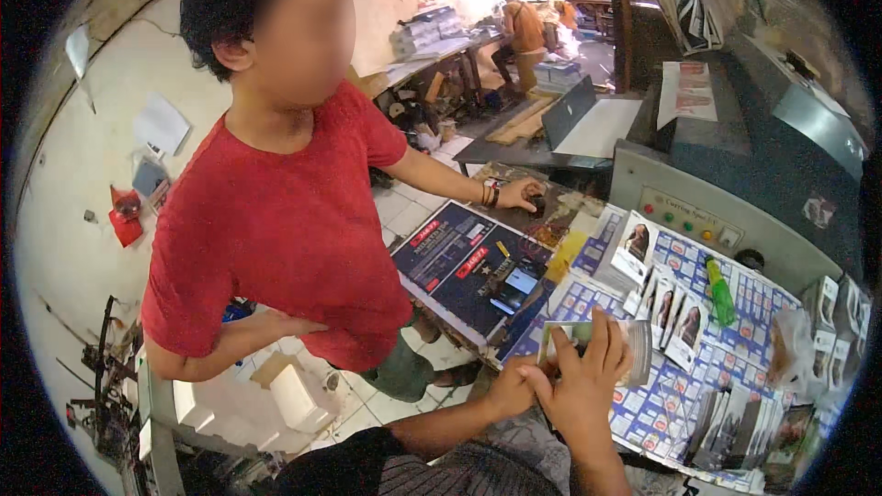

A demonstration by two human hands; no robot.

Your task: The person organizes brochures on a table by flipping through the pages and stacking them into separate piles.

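In front of me, at the near edge of the table, is a small stack of printed cards with photo-like pictures. My right hand lies across its top and grips it, fingers reaching over the face. From the left, my left hand holds the stack's near left edge; its fingertips are partly hidden. Just beyond, upright stacks of white printed packs and a fanned row of similar packs stand on the sheet-covered table.
A co-worker in a red shirt stands across to the left, one hand on a dark round object. Phones lie on a dark printed board. A green bottle lies near the grey machine panel. More packs stand right.
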